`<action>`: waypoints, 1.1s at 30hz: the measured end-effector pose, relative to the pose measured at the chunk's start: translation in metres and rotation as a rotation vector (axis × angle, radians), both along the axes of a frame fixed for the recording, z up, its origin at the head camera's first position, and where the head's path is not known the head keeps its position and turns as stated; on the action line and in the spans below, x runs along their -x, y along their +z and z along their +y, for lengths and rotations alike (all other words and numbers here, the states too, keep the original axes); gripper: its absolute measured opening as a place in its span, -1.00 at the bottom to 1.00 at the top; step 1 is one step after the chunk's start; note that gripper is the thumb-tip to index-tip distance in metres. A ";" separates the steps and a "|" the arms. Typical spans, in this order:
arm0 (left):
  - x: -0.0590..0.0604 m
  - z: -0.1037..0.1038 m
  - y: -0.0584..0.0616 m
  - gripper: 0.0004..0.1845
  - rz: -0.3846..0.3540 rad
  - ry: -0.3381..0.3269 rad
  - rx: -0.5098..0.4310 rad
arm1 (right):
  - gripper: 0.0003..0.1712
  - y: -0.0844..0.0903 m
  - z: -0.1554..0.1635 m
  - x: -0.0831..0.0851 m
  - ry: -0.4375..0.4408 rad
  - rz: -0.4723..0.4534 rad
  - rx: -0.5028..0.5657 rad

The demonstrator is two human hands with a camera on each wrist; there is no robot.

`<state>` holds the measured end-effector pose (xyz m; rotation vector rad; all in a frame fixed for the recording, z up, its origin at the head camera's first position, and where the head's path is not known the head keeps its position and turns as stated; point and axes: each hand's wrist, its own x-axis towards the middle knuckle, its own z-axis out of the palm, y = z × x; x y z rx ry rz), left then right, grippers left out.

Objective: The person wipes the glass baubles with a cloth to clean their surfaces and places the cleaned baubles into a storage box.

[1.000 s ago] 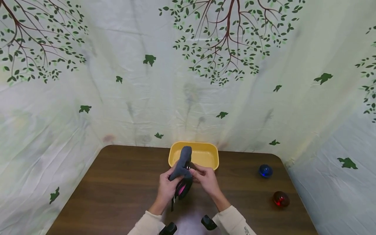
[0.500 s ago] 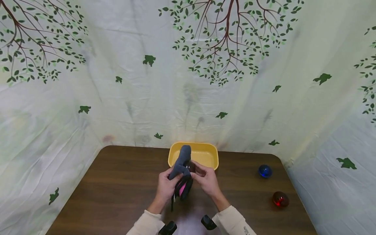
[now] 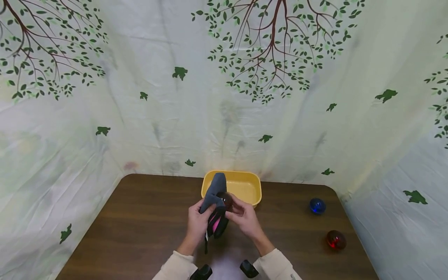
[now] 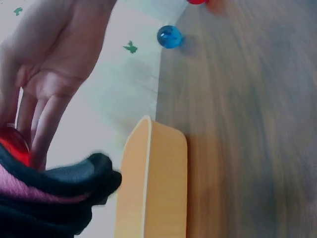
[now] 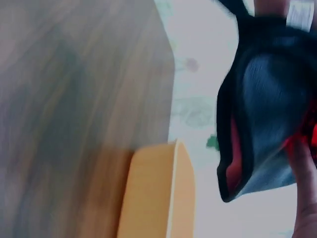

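Note:
A grey-blue fabric pouch [image 3: 216, 186] with black edging and a pink lining is held up in front of the body. My left hand [image 3: 198, 219] grips its near left side between thumb and fingers. On its right side, my right hand [image 3: 246, 217] holds a clear dark-red ball [image 3: 225, 199] against the pouch. In the left wrist view the red ball [image 4: 14, 144] sits between my right fingers and the black-edged pouch [image 4: 54, 188]. How far the ball lies inside the fabric cannot be seen. A black strap hangs from the pouch's near end.
A yellow plastic tray [image 3: 257, 190] stands at the table's back edge, just beyond the pouch. To the right on the brown table [image 3: 150, 225] lie a clear blue ball [image 3: 317, 206] and another red ball [image 3: 336, 240]. A leaf-printed cloth [image 3: 224, 116] hangs behind.
More of the red ball shows between my right fingers and the pouch. My right hand has shifted slightly left; the pouch's far end leans a little further left. My left hand keeps its hold.

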<state>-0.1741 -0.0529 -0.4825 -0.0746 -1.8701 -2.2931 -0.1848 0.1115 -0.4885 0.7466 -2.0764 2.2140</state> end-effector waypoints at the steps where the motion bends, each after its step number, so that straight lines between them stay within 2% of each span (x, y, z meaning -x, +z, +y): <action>1: 0.000 0.000 0.001 -0.69 -0.015 -0.003 -0.029 | -0.34 0.004 0.001 -0.001 -0.001 0.034 -0.031; 5: 0.000 -0.001 0.004 -0.67 -0.021 -0.016 -0.062 | -0.32 0.024 0.006 -0.005 -0.089 0.265 -0.209; 8: -0.001 0.000 0.002 -0.67 -0.020 -0.037 -0.056 | -0.33 0.032 0.007 -0.006 -0.134 0.409 -0.264; 9: -0.001 0.000 0.001 -0.66 -0.021 -0.047 -0.052 | -0.35 0.032 0.007 -0.006 -0.130 0.416 -0.254; 11: -0.002 0.001 0.000 -0.65 -0.017 -0.067 -0.036 | -0.40 0.029 0.006 -0.005 -0.152 0.379 -0.229; 17: -0.004 0.003 -0.003 -0.53 0.051 -0.100 0.009 | -0.59 0.008 -0.001 0.000 -0.243 -0.022 -0.058; 19: -0.004 0.002 -0.004 -0.49 0.063 -0.100 0.027 | -0.60 0.006 -0.002 0.002 -0.224 -0.093 -0.026; 21: -0.003 0.000 -0.004 -0.48 0.069 -0.091 0.042 | -0.57 0.006 0.000 0.002 -0.162 -0.086 -0.024; 26: -0.002 -0.005 -0.001 -0.53 0.043 -0.062 0.008 | -0.42 0.009 0.013 0.006 0.041 0.042 -0.075; 29: 0.000 -0.006 0.000 -0.60 0.031 -0.078 -0.025 | -0.34 0.011 0.017 0.010 0.052 0.123 -0.109; 33: 0.000 -0.007 0.000 -0.76 0.025 -0.120 -0.050 | -0.32 0.014 0.018 0.010 0.013 0.267 -0.137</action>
